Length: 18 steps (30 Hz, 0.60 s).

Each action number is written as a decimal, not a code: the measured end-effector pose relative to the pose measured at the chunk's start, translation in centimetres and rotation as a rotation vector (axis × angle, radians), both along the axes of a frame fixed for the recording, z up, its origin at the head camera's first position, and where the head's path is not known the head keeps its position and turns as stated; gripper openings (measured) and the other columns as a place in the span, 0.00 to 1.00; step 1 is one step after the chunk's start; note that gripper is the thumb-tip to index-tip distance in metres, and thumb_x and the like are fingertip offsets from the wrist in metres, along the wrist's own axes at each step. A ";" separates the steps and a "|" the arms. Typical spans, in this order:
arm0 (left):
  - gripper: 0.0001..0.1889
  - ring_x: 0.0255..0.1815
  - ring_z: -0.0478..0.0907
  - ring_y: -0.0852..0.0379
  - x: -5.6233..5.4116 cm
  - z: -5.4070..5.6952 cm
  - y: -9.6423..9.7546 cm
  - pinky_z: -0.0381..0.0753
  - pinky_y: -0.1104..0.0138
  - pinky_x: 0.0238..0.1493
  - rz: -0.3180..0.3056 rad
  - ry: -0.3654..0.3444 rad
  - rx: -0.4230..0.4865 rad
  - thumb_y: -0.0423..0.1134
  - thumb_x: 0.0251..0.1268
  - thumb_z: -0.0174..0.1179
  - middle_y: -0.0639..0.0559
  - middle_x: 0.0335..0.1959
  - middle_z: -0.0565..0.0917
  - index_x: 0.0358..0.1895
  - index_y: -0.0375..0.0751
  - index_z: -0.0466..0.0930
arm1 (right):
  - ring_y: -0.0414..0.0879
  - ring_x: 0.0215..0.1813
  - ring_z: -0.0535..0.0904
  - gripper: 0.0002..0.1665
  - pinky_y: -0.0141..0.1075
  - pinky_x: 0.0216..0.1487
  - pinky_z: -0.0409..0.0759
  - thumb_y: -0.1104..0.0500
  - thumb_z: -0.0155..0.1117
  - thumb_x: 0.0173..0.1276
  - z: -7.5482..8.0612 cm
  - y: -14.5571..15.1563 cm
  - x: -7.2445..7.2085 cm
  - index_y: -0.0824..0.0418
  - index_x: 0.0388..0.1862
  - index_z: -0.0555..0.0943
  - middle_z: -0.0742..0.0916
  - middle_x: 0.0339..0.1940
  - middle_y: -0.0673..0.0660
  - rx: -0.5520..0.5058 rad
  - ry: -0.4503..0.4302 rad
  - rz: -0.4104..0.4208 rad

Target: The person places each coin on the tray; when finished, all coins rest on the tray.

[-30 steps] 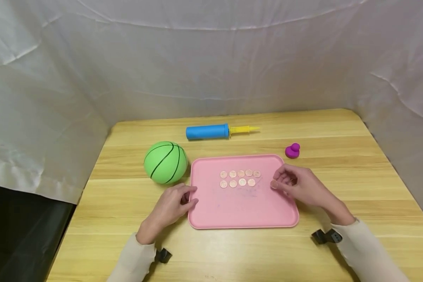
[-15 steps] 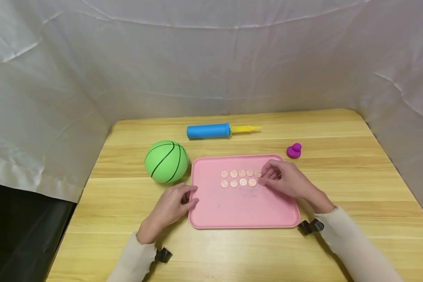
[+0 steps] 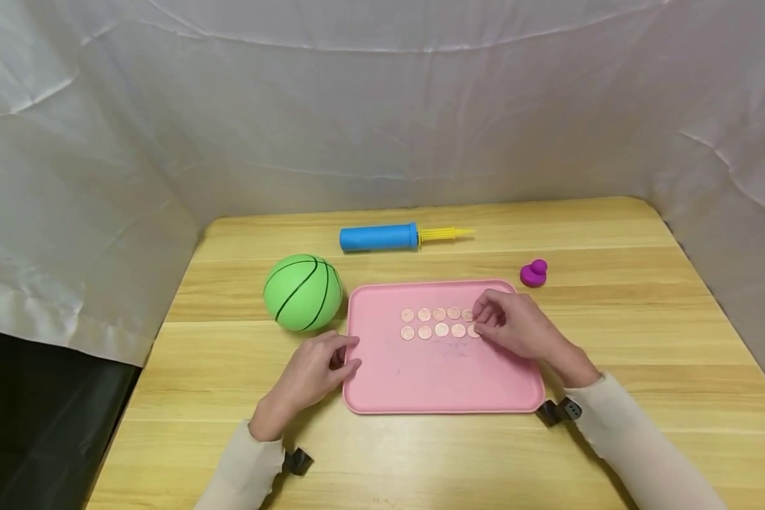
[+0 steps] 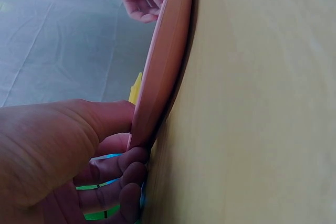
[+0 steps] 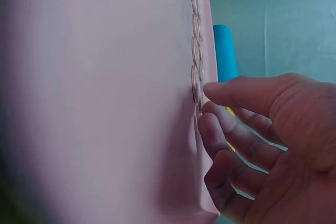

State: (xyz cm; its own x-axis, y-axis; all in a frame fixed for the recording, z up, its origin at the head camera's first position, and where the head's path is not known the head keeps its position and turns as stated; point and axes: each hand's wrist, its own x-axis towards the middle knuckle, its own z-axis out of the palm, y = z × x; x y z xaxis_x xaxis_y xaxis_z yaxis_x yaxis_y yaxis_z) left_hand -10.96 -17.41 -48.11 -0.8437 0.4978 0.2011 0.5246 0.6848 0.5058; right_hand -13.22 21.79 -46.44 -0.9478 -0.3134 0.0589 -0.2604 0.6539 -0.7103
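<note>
A pink tray (image 3: 440,386) lies on the wooden table, carrying several copper-coloured coins (image 3: 442,329) in two rows. My left hand (image 3: 309,368) holds the tray's left rim; in the left wrist view the thumb (image 4: 113,116) lies over the rim and the curled fingers (image 4: 134,174) are against its outer side. My right hand (image 3: 519,326) is over the tray's right part, at the right end of the rows. Its thumb tip is at the last coin (image 5: 196,83) of the near row, which lies flat. The other fingers are loosely bent, with nothing seen between them and the thumb.
A green ball (image 3: 302,292) with black lines stands left of the tray. Behind it lies a blue hand pump (image 3: 379,237) with a yellow nozzle. A small purple knobbed object (image 3: 534,273) sits at the back right. Grey cloth (image 3: 382,120) hangs behind the table.
My right hand has moved left across the tray with a coin and laid it at the right end of the near row. The left hand has stayed on the rim.
</note>
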 end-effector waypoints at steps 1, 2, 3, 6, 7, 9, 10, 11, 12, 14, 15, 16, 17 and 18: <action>0.17 0.33 0.75 0.61 0.0 0.0 0.0 0.77 0.72 0.36 -0.001 0.002 -0.001 0.34 0.64 0.78 0.52 0.32 0.82 0.54 0.32 0.91 | 0.41 0.37 0.84 0.10 0.30 0.42 0.84 0.68 0.79 0.66 0.0 0.0 0.0 0.60 0.42 0.86 0.90 0.34 0.52 0.005 0.003 -0.001; 0.17 0.33 0.75 0.61 0.1 0.0 0.0 0.77 0.72 0.36 -0.002 0.003 -0.001 0.34 0.64 0.78 0.52 0.32 0.82 0.54 0.32 0.91 | 0.41 0.37 0.84 0.10 0.30 0.42 0.84 0.68 0.79 0.66 0.0 0.0 0.0 0.60 0.42 0.86 0.90 0.34 0.52 0.009 0.005 -0.004; 0.17 0.33 0.75 0.60 0.1 0.1 0.0 0.77 0.72 0.36 -0.002 0.003 0.002 0.33 0.64 0.78 0.52 0.32 0.82 0.54 0.32 0.90 | 0.41 0.37 0.83 0.10 0.30 0.42 0.84 0.68 0.78 0.66 0.0 -0.1 0.0 0.60 0.42 0.86 0.89 0.34 0.51 0.011 0.004 -0.007; 0.17 0.33 0.75 0.59 0.1 0.3 -0.1 0.77 0.72 0.36 -0.003 -0.007 0.003 0.34 0.64 0.78 0.52 0.32 0.82 0.54 0.31 0.90 | 0.41 0.37 0.83 0.09 0.30 0.41 0.84 0.68 0.78 0.67 0.1 -0.1 0.0 0.60 0.42 0.86 0.89 0.34 0.52 0.010 0.008 -0.010; 0.17 0.33 0.75 0.59 0.1 0.4 -0.1 0.77 0.71 0.36 -0.001 -0.014 0.001 0.33 0.65 0.77 0.51 0.32 0.82 0.54 0.31 0.90 | 0.41 0.37 0.83 0.09 0.30 0.41 0.84 0.68 0.77 0.67 0.2 -0.1 0.0 0.60 0.42 0.86 0.89 0.34 0.52 0.010 0.010 -0.012; 0.17 0.34 0.75 0.59 0.2 0.7 -0.3 0.76 0.71 0.36 0.003 -0.035 -0.012 0.33 0.65 0.77 0.51 0.32 0.82 0.56 0.32 0.90 | 0.42 0.37 0.83 0.09 0.30 0.41 0.84 0.68 0.77 0.67 0.3 -0.2 0.2 0.60 0.42 0.86 0.89 0.34 0.52 0.007 0.013 -0.009; 0.18 0.34 0.75 0.59 0.3 0.8 -0.4 0.76 0.70 0.36 0.003 -0.044 -0.028 0.34 0.66 0.77 0.51 0.32 0.81 0.57 0.31 0.89 | 0.42 0.37 0.83 0.09 0.30 0.41 0.85 0.69 0.77 0.67 0.4 -0.2 0.2 0.60 0.42 0.86 0.89 0.34 0.52 0.005 0.017 -0.007; 0.20 0.34 0.74 0.59 0.4 1.0 -0.4 0.76 0.70 0.37 0.002 -0.056 -0.048 0.35 0.66 0.77 0.52 0.32 0.81 0.59 0.32 0.89 | 0.42 0.37 0.83 0.09 0.30 0.41 0.85 0.68 0.76 0.68 0.5 -0.3 0.3 0.59 0.42 0.86 0.89 0.35 0.52 0.005 0.019 -0.004; 0.22 0.36 0.76 0.59 0.6 1.2 -0.5 0.79 0.69 0.39 0.002 -0.063 -0.070 0.36 0.67 0.77 0.51 0.34 0.83 0.61 0.32 0.87 | 0.42 0.37 0.83 0.09 0.30 0.41 0.85 0.69 0.76 0.68 0.5 -0.3 0.4 0.59 0.42 0.86 0.89 0.35 0.51 0.007 0.021 -0.005; 0.29 0.35 0.75 0.60 1.0 1.7 -0.5 0.80 0.67 0.40 0.000 -0.072 -0.117 0.40 0.67 0.77 0.52 0.34 0.83 0.68 0.33 0.83 | 0.42 0.37 0.83 0.09 0.31 0.41 0.85 0.68 0.76 0.68 0.7 -0.4 0.7 0.58 0.42 0.86 0.89 0.34 0.51 0.006 0.032 -0.004; 0.33 0.34 0.75 0.61 1.2 2.1 -0.4 0.80 0.66 0.39 -0.002 -0.070 -0.139 0.42 0.67 0.78 0.52 0.33 0.84 0.72 0.33 0.80 | 0.42 0.37 0.83 0.09 0.31 0.40 0.85 0.68 0.76 0.69 0.8 -0.4 0.8 0.58 0.42 0.86 0.89 0.34 0.50 0.005 0.038 -0.005; 0.36 0.33 0.76 0.62 1.4 2.6 -0.3 0.81 0.66 0.40 -0.003 -0.059 -0.164 0.45 0.68 0.78 0.53 0.33 0.84 0.75 0.34 0.78 | 0.42 0.37 0.83 0.09 0.31 0.40 0.84 0.68 0.76 0.69 1.0 -0.5 1.0 0.58 0.43 0.86 0.89 0.34 0.50 0.004 0.045 -0.008; 0.38 0.32 0.76 0.63 1.5 3.1 -0.2 0.82 0.66 0.39 -0.004 -0.044 -0.180 0.46 0.68 0.78 0.54 0.32 0.85 0.76 0.35 0.76 | 0.42 0.37 0.82 0.09 0.31 0.40 0.84 0.68 0.76 0.69 1.3 -0.5 1.1 0.59 0.43 0.86 0.88 0.34 0.50 0.003 0.053 -0.015; 0.39 0.31 0.77 0.64 1.6 3.7 -0.1 0.82 0.66 0.38 -0.005 -0.025 -0.192 0.47 0.68 0.78 0.54 0.31 0.86 0.78 0.36 0.75 | 0.42 0.36 0.82 0.09 0.31 0.39 0.84 0.68 0.76 0.69 1.6 -0.5 1.3 0.59 0.43 0.86 0.88 0.34 0.50 0.000 0.063 -0.021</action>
State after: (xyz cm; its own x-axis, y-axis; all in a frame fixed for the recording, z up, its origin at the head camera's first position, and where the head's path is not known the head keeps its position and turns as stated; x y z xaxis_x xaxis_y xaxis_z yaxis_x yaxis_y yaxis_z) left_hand -9.32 -17.47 -44.43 -0.8445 0.5294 0.0812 0.5174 0.7673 0.3788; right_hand -11.96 21.24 -44.87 -0.9484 -0.2938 0.1192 -0.2914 0.6594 -0.6931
